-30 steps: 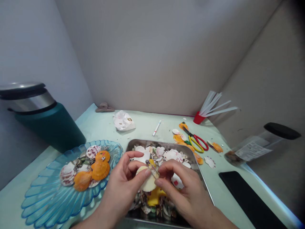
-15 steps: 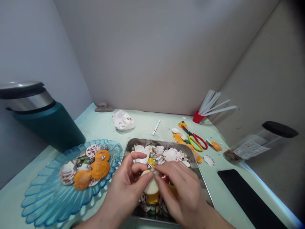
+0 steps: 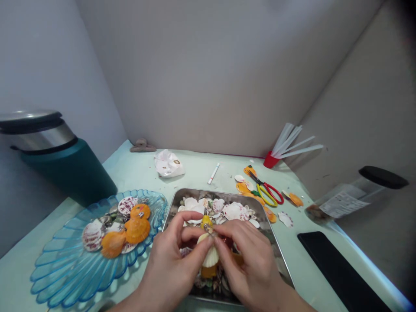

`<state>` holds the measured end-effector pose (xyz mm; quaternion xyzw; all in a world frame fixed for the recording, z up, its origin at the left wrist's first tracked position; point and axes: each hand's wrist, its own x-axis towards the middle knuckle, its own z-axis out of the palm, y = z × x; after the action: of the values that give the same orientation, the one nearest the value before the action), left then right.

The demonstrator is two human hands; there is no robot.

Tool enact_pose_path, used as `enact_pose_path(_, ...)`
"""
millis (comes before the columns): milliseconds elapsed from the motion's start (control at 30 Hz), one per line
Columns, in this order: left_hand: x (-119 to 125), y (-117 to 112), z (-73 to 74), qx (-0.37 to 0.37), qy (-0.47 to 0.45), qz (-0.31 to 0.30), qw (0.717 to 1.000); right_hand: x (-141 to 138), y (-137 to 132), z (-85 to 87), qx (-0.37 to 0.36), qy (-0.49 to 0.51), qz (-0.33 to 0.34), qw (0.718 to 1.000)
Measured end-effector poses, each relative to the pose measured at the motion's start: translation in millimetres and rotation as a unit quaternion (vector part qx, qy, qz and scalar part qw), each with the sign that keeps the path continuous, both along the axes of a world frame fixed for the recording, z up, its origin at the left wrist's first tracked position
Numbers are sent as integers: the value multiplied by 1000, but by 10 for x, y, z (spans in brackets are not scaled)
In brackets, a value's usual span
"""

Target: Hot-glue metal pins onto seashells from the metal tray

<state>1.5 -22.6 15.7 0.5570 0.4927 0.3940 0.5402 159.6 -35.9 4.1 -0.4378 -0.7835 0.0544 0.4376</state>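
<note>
Left hand (image 3: pixel 177 258): index arched, thumb clamped on pale shell (image 3: pixel 211 257)
Right hand (image 3: pixel 251 255): fingers curled inward, grip I cannot tell

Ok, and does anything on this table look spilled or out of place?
Several loose shells lie on the table right of the steel tray, outside it and the blue scalloped dish holding others, so they look slightly stray. A red-and-yellow-handled tool rests among them. I see no clear spill.

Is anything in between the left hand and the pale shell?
Nothing visible is: the left hand pinches the pale shell directly near its top. The yellow tip shows beyond it, not in between.
</note>
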Motion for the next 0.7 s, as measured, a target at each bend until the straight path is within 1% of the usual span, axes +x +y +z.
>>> enact_pose_path(100,-2,-13,4,-3,-10,-2,1000,8,-6,-11,-13,13,-6,1000)
enact_pose_path(233,-5,10,1,-25,-34,4,999,11,-11,-14,-38,25,-9,999)
enact_pose_path(333,-9,64,4,-52,-69,22,996,17,-6,16,-75,27,10,997)
enact_pose_path(433,-19,114,16,-89,-112,33,989,36,10,64,-100,55,23,993)
enact_pose_path(533,-41,124,21,-116,-149,10,982,57,28,105,-97,79,38,991)
enact_pose_path(700,-69,106,-16,-154,-223,-29,962,64,44,126,-133,60,112,983)
